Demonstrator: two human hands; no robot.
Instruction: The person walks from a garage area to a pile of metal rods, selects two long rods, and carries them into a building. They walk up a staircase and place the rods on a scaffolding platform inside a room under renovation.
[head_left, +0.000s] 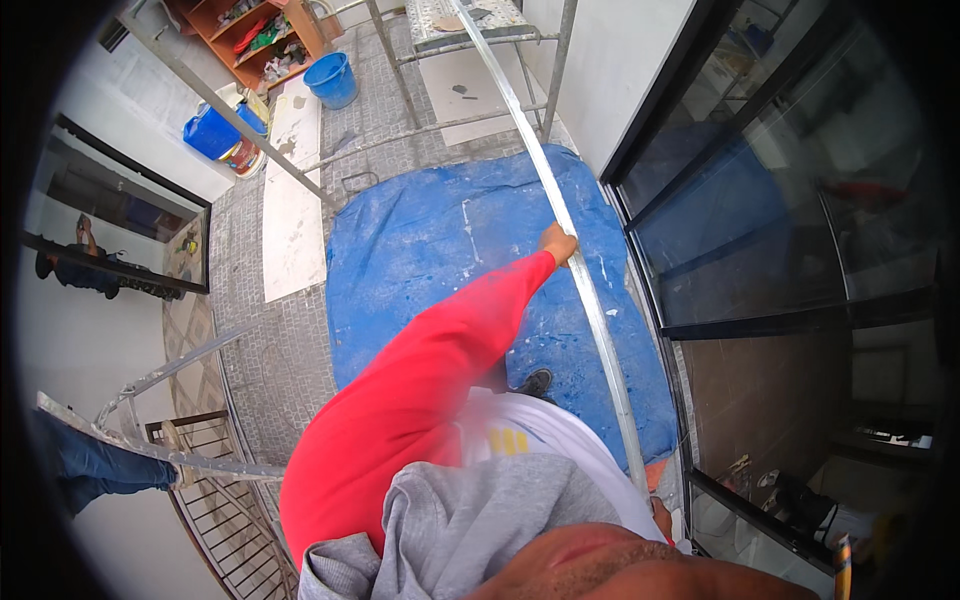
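Note:
My left hand (558,243), at the end of a red sleeve, is closed around a long, narrow silver metal bar (585,290). The bar slants from the scaffold at the top of the view down to my right side, above a blue tarp (430,240). Part of my right hand (661,518) shows low on the right, close to the bar's near end. Its fingers are mostly hidden, so I cannot tell whether it grips the bar. My shoe (538,382) is on the tarp.
Scaffold tubes (560,60) and a platform (420,40) stand ahead. A blue bucket (331,82), a blue container (212,132) and an orange shelf (240,45) are far left. Dark-framed glass panels (740,230) line the right. Another person's jeans-clad leg (100,462) is at left, above a stair railing (225,535).

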